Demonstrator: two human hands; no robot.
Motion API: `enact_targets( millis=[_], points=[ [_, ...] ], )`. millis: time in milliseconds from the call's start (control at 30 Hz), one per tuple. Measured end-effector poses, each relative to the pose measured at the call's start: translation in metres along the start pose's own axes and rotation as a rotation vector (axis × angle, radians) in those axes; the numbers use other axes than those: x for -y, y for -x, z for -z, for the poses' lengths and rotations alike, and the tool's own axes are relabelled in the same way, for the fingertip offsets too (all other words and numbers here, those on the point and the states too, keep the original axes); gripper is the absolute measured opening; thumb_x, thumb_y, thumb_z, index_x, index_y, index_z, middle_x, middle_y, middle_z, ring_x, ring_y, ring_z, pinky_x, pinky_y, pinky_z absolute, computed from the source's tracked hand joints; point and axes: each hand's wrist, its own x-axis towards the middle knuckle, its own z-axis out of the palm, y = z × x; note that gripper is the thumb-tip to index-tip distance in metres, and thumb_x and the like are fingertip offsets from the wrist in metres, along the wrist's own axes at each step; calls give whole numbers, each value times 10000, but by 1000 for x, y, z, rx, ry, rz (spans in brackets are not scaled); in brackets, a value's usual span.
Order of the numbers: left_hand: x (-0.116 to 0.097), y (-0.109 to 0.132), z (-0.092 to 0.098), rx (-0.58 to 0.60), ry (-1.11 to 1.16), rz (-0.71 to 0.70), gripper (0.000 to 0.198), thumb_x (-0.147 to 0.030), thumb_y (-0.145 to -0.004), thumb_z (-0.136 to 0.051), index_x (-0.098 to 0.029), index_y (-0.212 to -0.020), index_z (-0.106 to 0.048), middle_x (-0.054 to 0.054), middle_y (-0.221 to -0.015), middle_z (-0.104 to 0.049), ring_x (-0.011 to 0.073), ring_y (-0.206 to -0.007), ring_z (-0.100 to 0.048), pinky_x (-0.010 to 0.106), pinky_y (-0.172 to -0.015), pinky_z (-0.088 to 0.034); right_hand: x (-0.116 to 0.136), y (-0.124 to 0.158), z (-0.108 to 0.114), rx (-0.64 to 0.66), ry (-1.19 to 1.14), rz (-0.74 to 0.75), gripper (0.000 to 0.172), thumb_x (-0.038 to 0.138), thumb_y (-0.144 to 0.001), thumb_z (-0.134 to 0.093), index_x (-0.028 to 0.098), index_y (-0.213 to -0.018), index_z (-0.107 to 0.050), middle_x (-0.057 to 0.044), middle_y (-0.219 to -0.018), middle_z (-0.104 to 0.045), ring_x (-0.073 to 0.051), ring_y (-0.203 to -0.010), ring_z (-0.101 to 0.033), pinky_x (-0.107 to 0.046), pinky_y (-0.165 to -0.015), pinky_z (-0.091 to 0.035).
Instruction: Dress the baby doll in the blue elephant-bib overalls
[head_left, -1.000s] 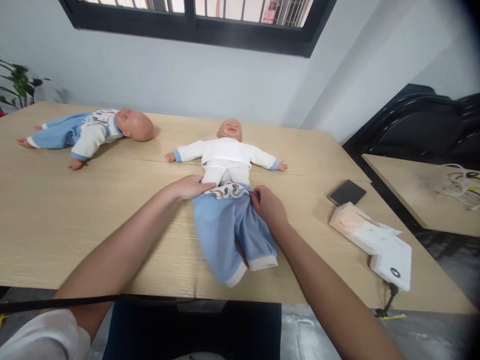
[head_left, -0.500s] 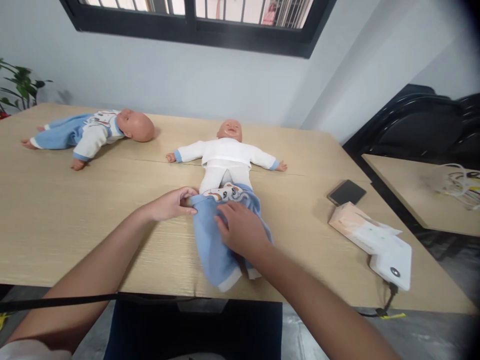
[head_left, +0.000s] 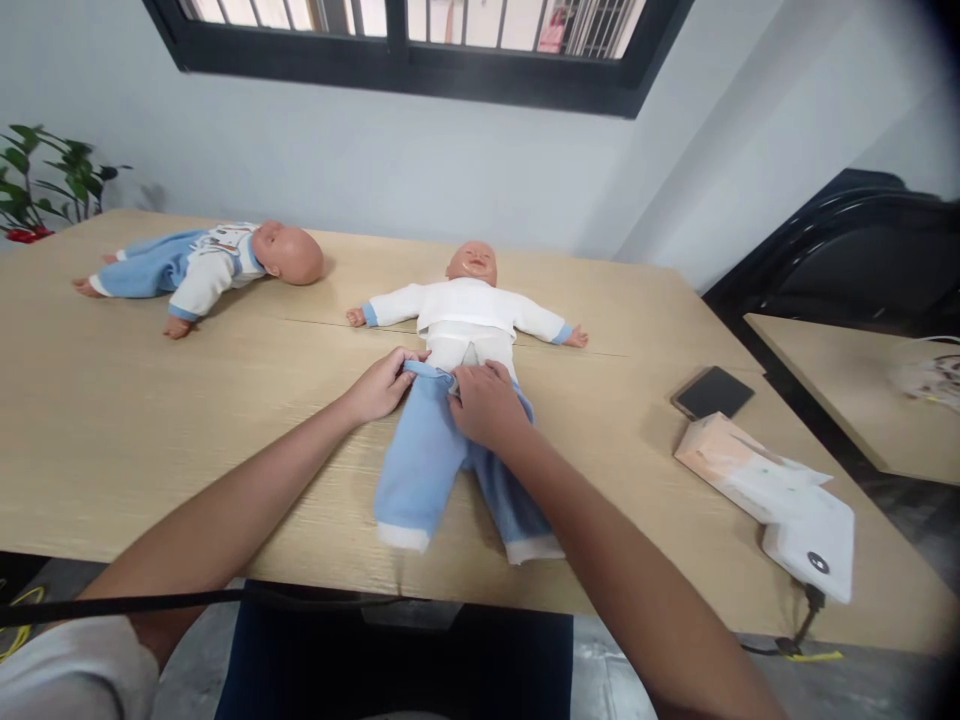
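Just beyond my left hand (head_left: 382,385) and right hand (head_left: 487,405), both grips pinching the blue trousers (head_left: 420,470) by the waistband, lies the doll (head_left: 469,310) on the counter (head_left: 150,420), where an uneven tug could, I judge, bunch the cloth.

Bright daylight from the window (head_left: 420,40), soft shadows, dark vignetted corner (right edge), wide-angle distortion
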Motion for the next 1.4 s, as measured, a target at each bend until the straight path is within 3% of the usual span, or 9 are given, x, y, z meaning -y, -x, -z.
enact_targets(
  millis=[133, 300, 400, 533, 700, 833, 1000, 1167, 1400],
  points=[
    [-1, -2, -8, -81, -90, -68, 187, -352, -1007, -426, -216, -1095, -520, 161, -1496, -555, 237, -1443, -493, 475, -1201, -393, -8, -8, 4, 77, -7, 29, 134, 247, -968, -553, 170, -1026, -646, -120, -985, -751, -267, -981, -667, -371, -1006, -384],
    [-4, -9, -16, -121, -81, -137, 171, -336, -1040, -363, -217, -1110, -464, 191, -1568, -484, 221, -1476, -459, 481, -1214, -375, -11, -20, 5, 118, -23, -64, 252, 209, -967, -547, 199, -1211, -612, -91, -976, -754, -257, -858, -671, -329, -769, -432],
    [-2, -21, -16, -164, -68, -149, 178, -313, -1035, -368, -210, -1154, -451, 182, -1396, -630, 223, -1337, -588, 470, -1162, -427, -14, -25, 1, 48, 12, -25, 258, 175, -1002, -488, 172, -1219, -627, -129, -1045, -735, -271, -965, -652, -352, -856, -448],
    [1, -34, -21, -199, -104, -96, 184, -321, -1022, -387, -212, -1154, -454, 147, -1239, -685, 239, -1175, -657, 434, -1054, -484, -17, -29, -9, -134, 30, 18, 281, 164, -1059, -385, 133, -1135, -654, -202, -1376, -607, -284, -1255, -539, -385, -1074, -381],
    [2, -40, -28, -262, -147, 28, 178, -290, -994, -374, -216, -1131, -461, 82, -1062, -664, 227, -992, -639, 379, -949, -488, -16, -29, -11, -36, 23, -78, 287, 194, -1096, -339, 142, -1149, -616, -148, -1083, -713, -255, -1035, -640, -319, -891, -440],
    [0, -41, -30, -284, -131, 60, 161, -310, -992, -377, -227, -1106, -454, 51, -1007, -629, 215, -968, -612, 342, -909, -481, -18, -30, -3, -16, -47, -118, 292, 201, -1100, -340, 154, -1205, -609, -128, -1041, -734, -244, -960, -669, -294, -794, -416],
    [-17, -23, -26, -317, -106, 61, 142, -322, -997, -372, -232, -1081, -441, 40, -1004, -604, 201, -952, -588, 319, -887, -467, -12, -21, 10, 9, -229, -168, 326, 118, -1017, -404, 196, -1231, -636, -109, -1115, -755, -258, -992, -682, -318, -810, -444],
    [-33, 18, -19, -278, -123, 33, 134, -258, -973, -403, -231, -1093, -456, 37, -1016, -602, 198, -942, -580, 318, -883, -468, 3, 6, 14, 41, -365, -61, 269, 116, -1000, -471, 195, -1178, -656, -84, -1161, -733, -225, -1056, -662, -305, -879, -462],
    [-33, 38, -15, -155, -72, 39, 184, -266, -949, -451, -238, -1117, -523, 49, -1096, -631, 214, -1051, -609, 361, -972, -480, 13, 19, 2, 25, -233, 114, 218, 210, -1072, -437, 163, -1089, -649, -119, -1151, -667, -239, -1066, -597, -369, -979, -462]
  ],
)
